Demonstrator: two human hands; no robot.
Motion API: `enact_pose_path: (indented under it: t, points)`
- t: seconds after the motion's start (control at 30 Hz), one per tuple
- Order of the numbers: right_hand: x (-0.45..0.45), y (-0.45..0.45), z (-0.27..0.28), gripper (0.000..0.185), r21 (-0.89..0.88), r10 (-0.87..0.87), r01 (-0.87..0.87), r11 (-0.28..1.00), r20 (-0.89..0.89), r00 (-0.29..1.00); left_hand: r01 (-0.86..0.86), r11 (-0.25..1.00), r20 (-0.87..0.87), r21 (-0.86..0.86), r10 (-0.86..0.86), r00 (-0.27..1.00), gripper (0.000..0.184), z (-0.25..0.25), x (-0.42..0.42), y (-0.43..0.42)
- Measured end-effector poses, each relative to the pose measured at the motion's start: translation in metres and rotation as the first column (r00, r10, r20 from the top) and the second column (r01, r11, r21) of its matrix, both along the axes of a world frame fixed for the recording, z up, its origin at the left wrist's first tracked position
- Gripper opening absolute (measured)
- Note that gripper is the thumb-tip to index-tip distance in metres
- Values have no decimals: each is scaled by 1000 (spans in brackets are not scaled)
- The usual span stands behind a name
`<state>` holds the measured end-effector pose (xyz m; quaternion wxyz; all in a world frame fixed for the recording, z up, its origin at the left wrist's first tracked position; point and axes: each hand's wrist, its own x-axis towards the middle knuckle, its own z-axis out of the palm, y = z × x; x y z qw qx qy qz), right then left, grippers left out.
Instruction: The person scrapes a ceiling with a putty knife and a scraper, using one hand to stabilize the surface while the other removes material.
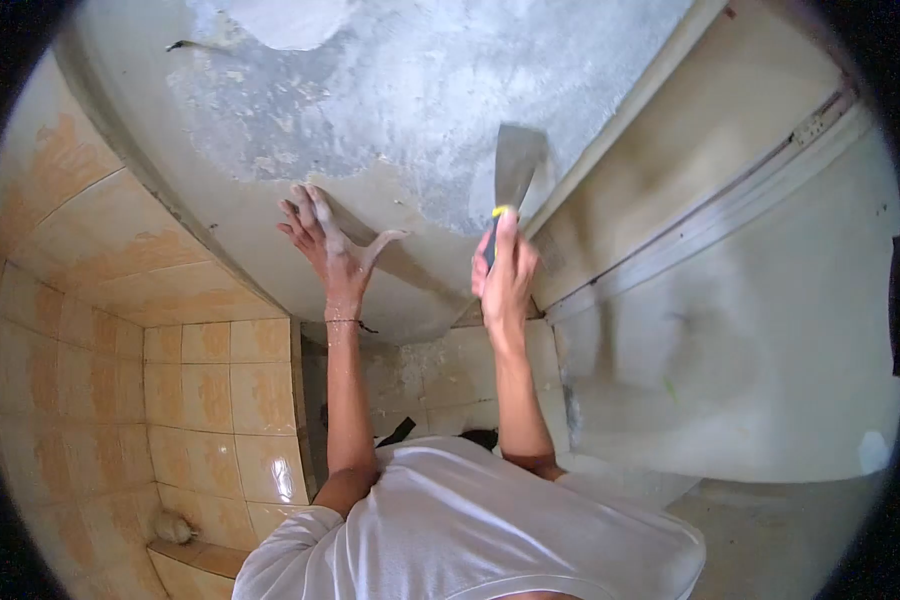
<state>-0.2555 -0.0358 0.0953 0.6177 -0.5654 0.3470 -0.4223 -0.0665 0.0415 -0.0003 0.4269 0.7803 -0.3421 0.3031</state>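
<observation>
In my right hand (505, 268) is a putty knife (518, 160) with a wide metal blade, a dark handle and a yellow band. Its blade lies over the scraped grey part of the wall (400, 90), close to the corner edge; whether it touches cannot be made out. My left hand (332, 245) rests spread against the smoother painted wall just below the bare patch, its fingers dusted white. A thin dark cord circles that wrist. Ragged paint borders the grey patch, and a rounder whitish patch (290, 18) shows higher up.
Orange-beige tiles (190, 400) line the left side, with a small tiled ledge (200, 558) low down. A door frame (710, 235) and a pale panel (740, 370) stand to the right. Dusty floor tiles (450, 375) lie beneath my arms.
</observation>
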Motion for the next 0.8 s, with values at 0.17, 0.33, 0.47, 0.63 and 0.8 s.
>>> enact_pose_path:
  t: [0.17,0.33,0.47,0.63,0.8]
  points:
    - [17,5,8,57,-75,16,-18,997,-26,1000,45,999,-5,1,-45,999,140,-7,3,1]
    - [29,9,0,58,-174,9,-15,985,-36,999,49,999,11,-15,-49,999,138,-7,4,1]
    - [37,20,-23,58,-56,99,-99,993,-11,995,55,998,-4,16,-55,998,135,-6,3,4]
    - [51,19,-26,57,-315,50,-75,946,-87,995,84,996,-16,-12,-84,996,129,-3,3,4]
    - [91,56,-2,50,-535,82,-198,821,-233,969,31,999,-14,17,-31,999,102,-19,13,-1]
